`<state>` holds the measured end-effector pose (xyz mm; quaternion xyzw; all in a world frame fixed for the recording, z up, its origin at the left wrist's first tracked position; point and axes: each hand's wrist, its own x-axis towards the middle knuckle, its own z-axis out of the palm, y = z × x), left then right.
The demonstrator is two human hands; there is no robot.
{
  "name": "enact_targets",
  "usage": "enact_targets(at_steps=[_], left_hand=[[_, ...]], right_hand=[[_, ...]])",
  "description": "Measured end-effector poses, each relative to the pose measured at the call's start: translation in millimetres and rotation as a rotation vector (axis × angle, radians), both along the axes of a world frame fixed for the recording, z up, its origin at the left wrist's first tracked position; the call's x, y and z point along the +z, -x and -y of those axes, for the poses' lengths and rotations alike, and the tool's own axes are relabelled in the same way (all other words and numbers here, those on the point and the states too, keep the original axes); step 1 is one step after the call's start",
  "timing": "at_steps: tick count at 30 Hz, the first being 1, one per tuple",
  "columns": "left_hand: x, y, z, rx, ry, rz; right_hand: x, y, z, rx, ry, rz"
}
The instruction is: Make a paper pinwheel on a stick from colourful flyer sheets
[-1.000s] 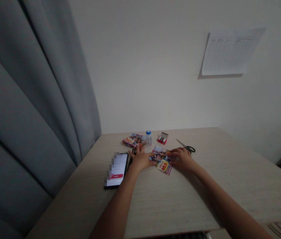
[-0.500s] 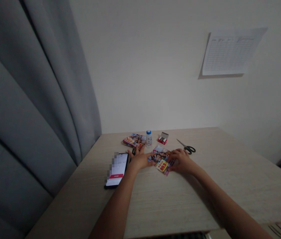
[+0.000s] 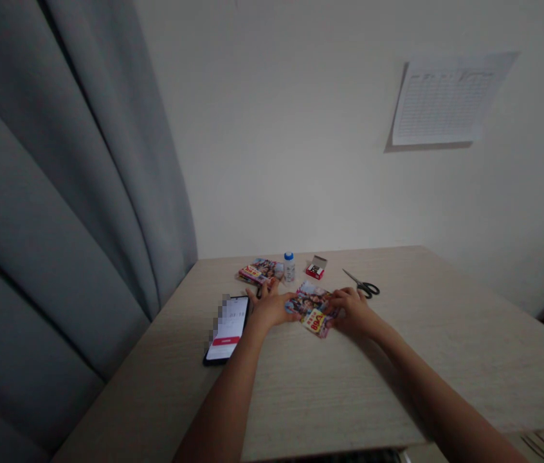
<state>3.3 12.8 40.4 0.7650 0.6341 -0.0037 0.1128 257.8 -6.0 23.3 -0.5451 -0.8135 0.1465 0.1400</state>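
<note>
Promotional flyer (image 3: 309, 305), seemingly mid-handling, lies between splayed left hand (image 3: 271, 310) and curled right hand (image 3: 355, 311), grip unclear, a flyer stack (image 3: 258, 270) beyond the left.

Right of the right hand (image 3: 350, 310), bare tabletop (image 3: 445, 334) leaves wide passage; scissors (image 3: 364, 287) obstruct just beyond that hand. A phone (image 3: 230, 326) hems the left hand (image 3: 272, 311) on its left; a leaflet stack (image 3: 261, 271) and upright bottle (image 3: 289, 269) block its far side.

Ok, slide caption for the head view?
Left hand and right hand at opposite edges of a colourful leaflet, scissors lying nearby.
</note>
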Motion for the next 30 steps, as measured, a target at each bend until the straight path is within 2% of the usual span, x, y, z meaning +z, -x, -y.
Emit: enact_targets(at_steps=[12,21,30], left_hand=[[0.7,-1,2,-0.004,0.019,-0.024],[13.7,-11,7,-0.032,-0.018,-0.089],[7.6,-7,8,-0.071,-0.035,0.062]], right_hand=[[-1,-9,-1,0.094,-0.019,-0.026],[-2,-2,1,0.049,-0.035,-0.050],[-4,7,1,-0.021,0.010,-0.071]])
